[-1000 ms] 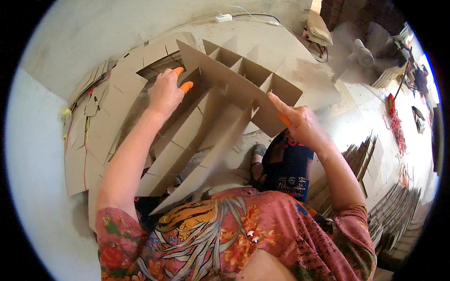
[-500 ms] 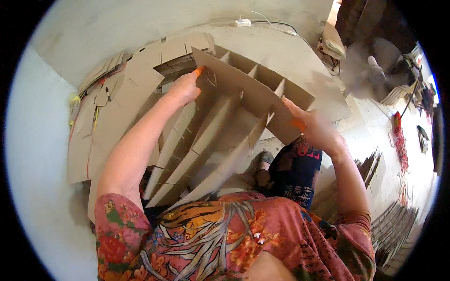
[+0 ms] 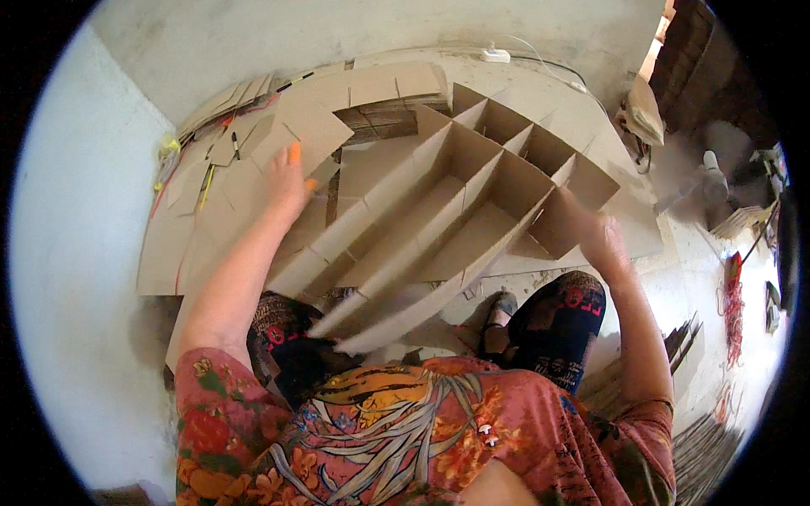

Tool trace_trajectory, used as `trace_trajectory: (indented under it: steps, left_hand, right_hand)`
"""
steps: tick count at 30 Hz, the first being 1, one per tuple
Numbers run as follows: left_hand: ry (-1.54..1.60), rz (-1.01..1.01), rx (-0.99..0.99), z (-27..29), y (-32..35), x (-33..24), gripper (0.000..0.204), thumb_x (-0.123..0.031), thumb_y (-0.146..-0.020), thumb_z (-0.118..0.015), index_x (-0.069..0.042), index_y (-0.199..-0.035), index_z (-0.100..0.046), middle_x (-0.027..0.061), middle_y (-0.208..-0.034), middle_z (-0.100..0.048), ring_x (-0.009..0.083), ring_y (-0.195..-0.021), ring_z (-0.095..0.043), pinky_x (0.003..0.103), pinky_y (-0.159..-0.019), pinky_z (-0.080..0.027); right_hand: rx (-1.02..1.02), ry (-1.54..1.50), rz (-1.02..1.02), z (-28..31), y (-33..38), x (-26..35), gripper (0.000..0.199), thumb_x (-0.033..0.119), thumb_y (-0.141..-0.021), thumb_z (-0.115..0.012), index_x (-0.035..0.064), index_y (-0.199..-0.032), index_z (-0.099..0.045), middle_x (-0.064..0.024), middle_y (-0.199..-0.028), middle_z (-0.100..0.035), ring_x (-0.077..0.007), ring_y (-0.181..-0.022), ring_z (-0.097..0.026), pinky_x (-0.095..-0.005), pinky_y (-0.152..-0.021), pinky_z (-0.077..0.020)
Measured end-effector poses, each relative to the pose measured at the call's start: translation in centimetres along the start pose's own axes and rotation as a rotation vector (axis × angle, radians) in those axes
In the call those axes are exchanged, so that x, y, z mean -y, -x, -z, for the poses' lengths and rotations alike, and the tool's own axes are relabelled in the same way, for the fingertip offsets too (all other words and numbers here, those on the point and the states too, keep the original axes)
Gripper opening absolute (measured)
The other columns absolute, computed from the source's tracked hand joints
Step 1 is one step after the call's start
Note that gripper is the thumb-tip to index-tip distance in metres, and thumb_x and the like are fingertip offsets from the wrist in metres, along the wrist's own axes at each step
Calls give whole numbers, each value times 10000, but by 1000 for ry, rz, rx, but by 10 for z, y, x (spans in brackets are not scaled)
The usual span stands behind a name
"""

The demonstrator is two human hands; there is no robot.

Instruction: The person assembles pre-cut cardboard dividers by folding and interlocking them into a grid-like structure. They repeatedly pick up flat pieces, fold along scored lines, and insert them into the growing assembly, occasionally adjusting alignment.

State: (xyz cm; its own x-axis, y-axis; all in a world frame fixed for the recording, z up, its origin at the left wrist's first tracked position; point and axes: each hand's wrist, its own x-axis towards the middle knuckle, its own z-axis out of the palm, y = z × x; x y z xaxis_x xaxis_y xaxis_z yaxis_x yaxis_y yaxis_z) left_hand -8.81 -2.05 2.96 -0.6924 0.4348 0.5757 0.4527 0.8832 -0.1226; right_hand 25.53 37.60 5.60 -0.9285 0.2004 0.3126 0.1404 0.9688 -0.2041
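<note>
A cardboard divider grid lies in front of me, with long upright strips running toward my lap and crosswise strips slotted in at its far end. My right hand is at the grid's right side, its slightly blurred fingers closed on the cardboard near a strip's end. To the left, my left hand is off the grid, fingers apart, with orange coverings on the index finger and thumb. It hovers over or touches a flat cardboard piece; contact is unclear.
Stacked cardboard strips lie behind the grid. Flat cardboard sheets with pens on them spread along the left wall. A white power strip sits at the back, red cords at right, and more strips at lower right.
My left hand has let go of the crosswise strip and moved left over the sheets. That strip, tilted before, now sits down among the long strips. My right hand stays at the grid's right side.
</note>
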Motion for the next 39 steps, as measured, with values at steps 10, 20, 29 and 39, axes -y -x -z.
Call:
trace_trajectory:
  steps: [10, 20, 29, 39]
  left_hand:
    - [371, -500, -188, 146, -17, -84, 254, -39, -808, -526, -110, -1027, -633, 66, -891, -642, 223, -877, -586, 546, -956, -307]
    - [682, -459, -319, 155, -63, -102, 302, -59, -745, -657, -121, -1040, -643, 50, -871, -618, 238, -882, -538, 398, -869, -376]
    - [892, -479, -271, 157, -83, -119, 226, -42, -775, -631, -82, -997, -650, 72, -915, -613, 228, -904, -537, 319, -806, -437]
    - [845, -535, 66, 80, -55, -131, 210, -48, -752, -648, -77, -960, -653, 74, -888, -609, 262, -914, -524, 332, -804, -445]
  right_hand:
    - [-429, -223, 235, 39, -45, 114, 786, 157, -661, -757, 51, -1338, -373, -172, -1340, -411, -373, -1261, -342, -433, -1036, -309]
    - [-549, -876, -15, 58, 0, 102, 140, 7, -810, -597, 8, -941, -644, -13, -742, -644, -69, -652, -564, -225, -588, -448]
    - [-594, -644, -110, 54, 27, 93, 123, 73, -857, -597, 10, -952, -641, 15, -642, -518, -49, -635, -448, -221, -576, -395]
    - [-280, -773, -276, -30, 53, 62, 150, 46, -843, -592, -12, -976, -630, -92, -723, -636, -77, -681, -500, -254, -616, -433]
